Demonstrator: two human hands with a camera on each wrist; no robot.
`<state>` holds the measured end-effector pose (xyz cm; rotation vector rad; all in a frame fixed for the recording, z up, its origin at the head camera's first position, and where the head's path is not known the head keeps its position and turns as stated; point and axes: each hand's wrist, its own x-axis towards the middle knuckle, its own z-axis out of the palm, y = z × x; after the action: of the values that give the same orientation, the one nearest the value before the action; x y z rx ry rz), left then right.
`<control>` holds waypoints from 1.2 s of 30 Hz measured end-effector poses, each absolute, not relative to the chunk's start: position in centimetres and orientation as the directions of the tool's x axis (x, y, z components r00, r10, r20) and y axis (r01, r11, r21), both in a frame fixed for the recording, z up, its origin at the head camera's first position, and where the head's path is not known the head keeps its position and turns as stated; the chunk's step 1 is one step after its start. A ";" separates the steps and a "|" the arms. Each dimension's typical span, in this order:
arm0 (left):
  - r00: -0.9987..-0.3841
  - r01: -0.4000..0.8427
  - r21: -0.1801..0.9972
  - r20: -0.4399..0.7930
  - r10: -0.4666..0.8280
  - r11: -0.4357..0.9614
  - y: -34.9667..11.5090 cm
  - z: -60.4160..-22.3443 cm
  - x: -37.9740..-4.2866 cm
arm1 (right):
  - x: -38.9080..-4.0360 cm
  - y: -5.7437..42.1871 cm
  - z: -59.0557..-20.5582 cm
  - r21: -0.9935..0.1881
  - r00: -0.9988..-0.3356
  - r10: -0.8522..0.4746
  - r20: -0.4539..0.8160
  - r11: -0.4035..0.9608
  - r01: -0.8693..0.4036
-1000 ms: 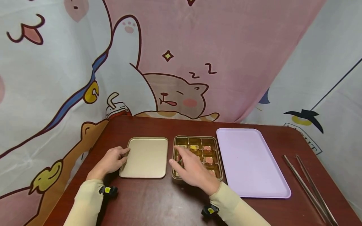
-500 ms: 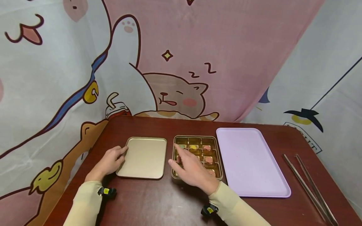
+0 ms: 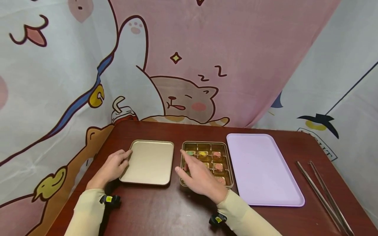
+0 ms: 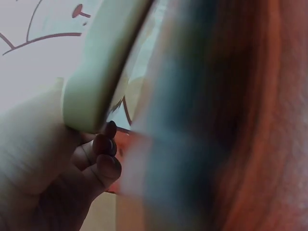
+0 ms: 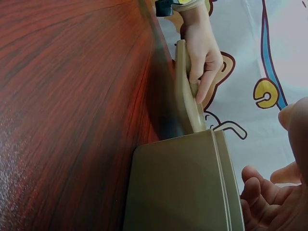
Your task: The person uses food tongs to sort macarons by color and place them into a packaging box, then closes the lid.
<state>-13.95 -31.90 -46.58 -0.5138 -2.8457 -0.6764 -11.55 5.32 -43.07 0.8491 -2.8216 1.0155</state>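
Note:
My left hand [image 3: 112,167] grips a flat gold square lid [image 3: 149,164] by its left edge. In the left wrist view the fingers [image 4: 108,166] curl at the lid's [image 4: 94,77] edge. A dark gap shows under the lid [image 5: 183,96] in the right wrist view. To its right stands a gold box [image 3: 203,142] divided into compartments. Inside lie small green [image 3: 190,153], yellow [image 3: 203,153] and pink pieces [image 3: 217,154]. Over the box's left and front part, my right hand [image 3: 202,178] hovers with fingers spread and relaxed, covering some compartments.
A pale purple tray [image 3: 265,170] lies right of the box, close alongside it. Long metal tongs [image 3: 323,200] rest at the table's right side. Printed cartoon cloth [image 3: 251,59] hangs behind the dark red table [image 3: 159,213].
My left hand has drawn the lid a little to the left, away from the box, and its far edge sits slightly higher in view. The right hand has barely moved.

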 end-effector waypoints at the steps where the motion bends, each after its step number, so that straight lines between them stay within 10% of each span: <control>1: -0.924 0.372 0.404 0.245 0.293 0.836 -31.8 -46.4 -13.9 | -11.5 5.3 -43.1 -0.582 -0.851 -0.486 0.200 0.640 -0.502; 36: -0.880 0.468 0.413 0.295 0.371 0.781 -26.9 -41.4 -12.6 | -11.8 5.2 -43.0 -0.571 -0.845 -0.456 0.278 0.629 -0.527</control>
<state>-12.61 -26.86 -41.38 -0.6611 -2.7753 -0.7209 -11.85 5.23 -42.98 0.8292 -2.7382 1.0118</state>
